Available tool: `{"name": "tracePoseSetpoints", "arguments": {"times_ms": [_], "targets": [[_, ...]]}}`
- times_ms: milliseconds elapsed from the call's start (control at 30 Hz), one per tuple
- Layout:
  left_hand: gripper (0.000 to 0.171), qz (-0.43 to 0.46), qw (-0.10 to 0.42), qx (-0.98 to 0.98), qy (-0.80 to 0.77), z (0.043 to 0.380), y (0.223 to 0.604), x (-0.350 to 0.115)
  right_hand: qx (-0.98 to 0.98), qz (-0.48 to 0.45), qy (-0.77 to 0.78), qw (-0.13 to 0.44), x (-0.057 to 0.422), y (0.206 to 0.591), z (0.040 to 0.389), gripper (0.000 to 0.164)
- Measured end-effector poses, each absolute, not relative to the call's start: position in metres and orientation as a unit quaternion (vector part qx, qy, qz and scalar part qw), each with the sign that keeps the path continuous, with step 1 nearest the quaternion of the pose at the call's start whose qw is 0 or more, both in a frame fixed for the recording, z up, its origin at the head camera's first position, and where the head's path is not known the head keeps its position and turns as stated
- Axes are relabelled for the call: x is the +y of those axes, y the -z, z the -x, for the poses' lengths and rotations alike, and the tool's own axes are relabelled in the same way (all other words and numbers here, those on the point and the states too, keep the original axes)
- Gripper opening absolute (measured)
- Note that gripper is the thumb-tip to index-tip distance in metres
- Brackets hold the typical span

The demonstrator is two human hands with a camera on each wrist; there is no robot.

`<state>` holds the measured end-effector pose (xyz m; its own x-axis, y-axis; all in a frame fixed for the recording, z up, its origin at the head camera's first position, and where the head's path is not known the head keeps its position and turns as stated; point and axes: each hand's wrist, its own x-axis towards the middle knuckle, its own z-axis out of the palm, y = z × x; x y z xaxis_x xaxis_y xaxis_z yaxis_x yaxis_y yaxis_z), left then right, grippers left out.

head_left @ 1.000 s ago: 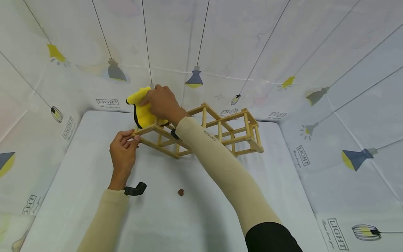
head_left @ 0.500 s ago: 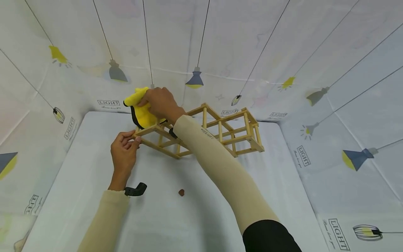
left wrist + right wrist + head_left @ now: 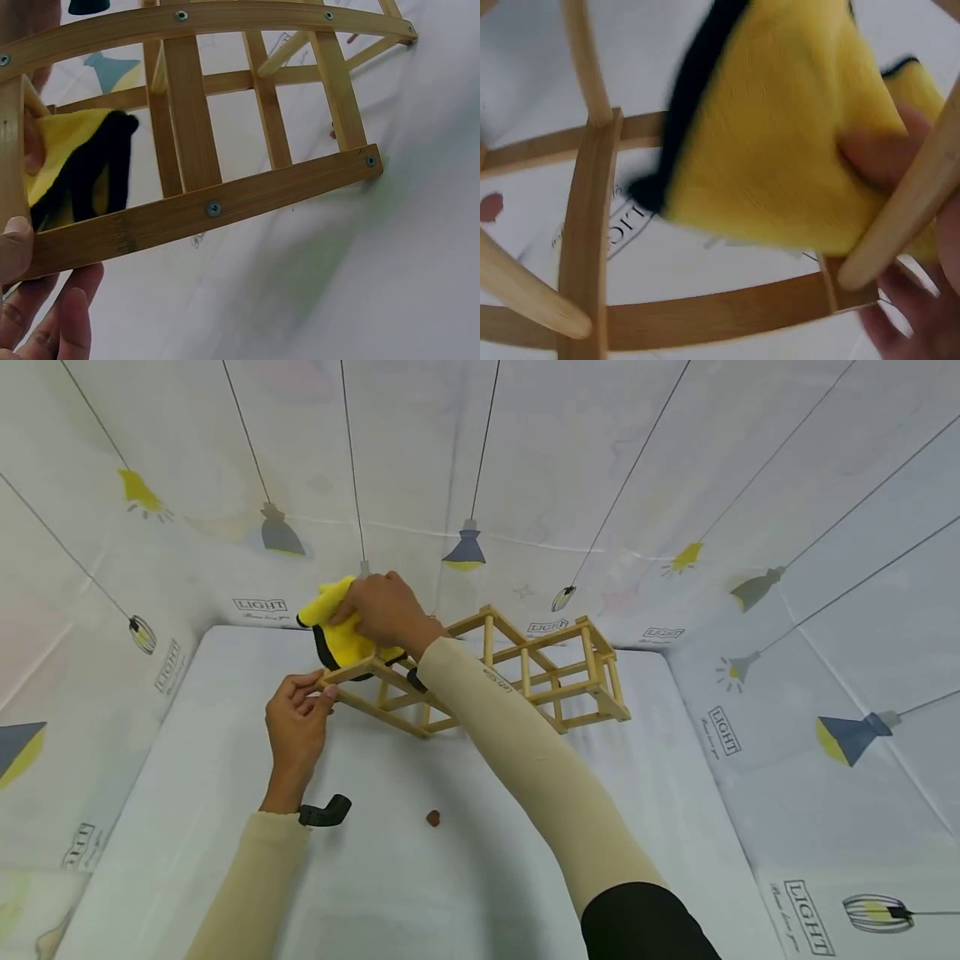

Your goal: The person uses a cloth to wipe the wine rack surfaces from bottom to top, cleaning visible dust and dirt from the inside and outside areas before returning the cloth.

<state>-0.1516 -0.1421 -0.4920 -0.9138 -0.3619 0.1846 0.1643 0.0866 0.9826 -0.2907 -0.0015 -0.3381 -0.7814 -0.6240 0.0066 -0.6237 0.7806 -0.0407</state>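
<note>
A light wooden rack (image 3: 525, 653) of slats and round dowels lies across the far part of the table, several screw heads showing on its slats in the left wrist view. My left hand (image 3: 294, 722) pinches its left corner between thumb and fingers. With my right hand (image 3: 390, 610) I grip a yellow cloth (image 3: 330, 610) with black edging, bunched at the rack's left end. In the right wrist view the cloth (image 3: 780, 135) hangs among the dowels, my thumb pressed into it. Part of the rack is hidden behind my right forearm.
A small reddish-brown piece (image 3: 432, 818) lies on the white table (image 3: 390, 893) in front of the rack. Close behind the table hangs a backdrop (image 3: 570, 468) printed with lamps, which also covers both sides.
My right hand shifts the yellow cloth slightly left, then down and back right against the rack's left end. The left hand and the rack stay almost where they were.
</note>
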Motion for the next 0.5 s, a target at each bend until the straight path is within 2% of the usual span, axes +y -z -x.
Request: {"name": "tracePoseSetpoints", "arguments": {"times_ms": [67, 167, 267, 367, 500], "targets": [[0.036, -0.067, 0.196, -0.707, 0.676, 0.152, 0.494, -0.142, 0.951, 0.299, 0.053, -0.055, 0.002, 0.342, 0.29, 0.037], [0.036, -0.059, 0.199, -0.701, 0.683, 0.153, 0.495, -0.142, 0.942, 0.216, 0.182, -0.181, 0.01, 0.34, 0.29, 0.035], [0.036, -0.059, 0.202, -0.697, 0.685, 0.153, 0.496, -0.142, 0.906, 0.163, 0.301, -0.247, 0.022, 0.332, 0.287, 0.034], [0.037, -0.059, 0.2, -0.697, 0.686, 0.151, 0.496, -0.143, 0.888, 0.151, 0.353, -0.254, 0.037, 0.325, 0.281, 0.033], [0.037, -0.06, 0.199, -0.702, 0.681, 0.151, 0.492, -0.144, 0.875, 0.15, 0.414, -0.2, 0.064, 0.323, 0.267, 0.035]]}}
